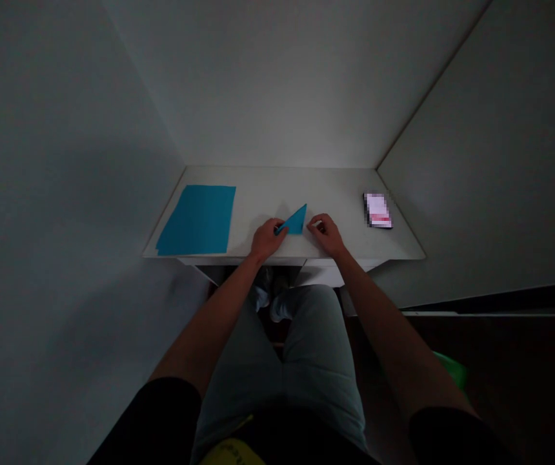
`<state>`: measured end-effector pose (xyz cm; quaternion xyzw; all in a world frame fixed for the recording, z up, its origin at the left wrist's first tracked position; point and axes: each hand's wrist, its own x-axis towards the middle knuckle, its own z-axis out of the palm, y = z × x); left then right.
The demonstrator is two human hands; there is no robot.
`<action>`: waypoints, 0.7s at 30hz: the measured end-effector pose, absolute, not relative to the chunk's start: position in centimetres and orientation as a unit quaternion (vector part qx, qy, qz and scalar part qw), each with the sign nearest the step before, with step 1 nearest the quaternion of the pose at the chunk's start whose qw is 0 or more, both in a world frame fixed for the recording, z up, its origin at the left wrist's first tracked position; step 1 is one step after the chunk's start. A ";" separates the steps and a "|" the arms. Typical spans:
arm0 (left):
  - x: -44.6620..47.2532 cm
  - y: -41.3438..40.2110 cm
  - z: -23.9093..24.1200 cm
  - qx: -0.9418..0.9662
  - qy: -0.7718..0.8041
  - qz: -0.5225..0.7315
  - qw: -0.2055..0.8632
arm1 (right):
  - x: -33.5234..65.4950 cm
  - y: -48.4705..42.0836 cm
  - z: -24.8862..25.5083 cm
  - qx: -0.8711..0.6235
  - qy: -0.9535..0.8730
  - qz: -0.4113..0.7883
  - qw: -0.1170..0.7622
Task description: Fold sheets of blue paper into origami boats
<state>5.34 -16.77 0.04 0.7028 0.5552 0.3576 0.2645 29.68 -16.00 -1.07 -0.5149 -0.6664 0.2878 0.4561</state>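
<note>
A small blue piece of paper (pixel 297 223), folded into a triangle, stands slightly tilted over the white desk. My left hand (pixel 268 239) pinches its left corner between thumb and fingers. Just right of the paper is my right hand (pixel 326 234), its fingers curled but apart, with a narrow gap to the paper's right edge. Nothing shows between the right fingers.
Blue paper sheets (pixel 197 219) lie stacked at the left of the white desk (pixel 277 181). A phone with a lit, blurred screen (pixel 378 211) rests at the right. Walls close in the desk at the back and both sides. Something green (pixel 452 369) is at lower right.
</note>
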 end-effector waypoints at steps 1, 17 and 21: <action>5.8 -16.9 0.1 0.690 0.561 0.371 0.269 | 29.6 -16.1 -1.0 -0.514 -0.672 0.288 0.449; 6.8 -17.1 0.2 0.780 0.411 0.364 0.299 | 29.1 -16.7 -0.5 -0.535 -0.715 0.295 0.338; 6.9 -16.8 -0.5 0.754 0.434 0.366 0.330 | 29.1 -16.7 -0.4 -0.527 -0.729 0.288 0.328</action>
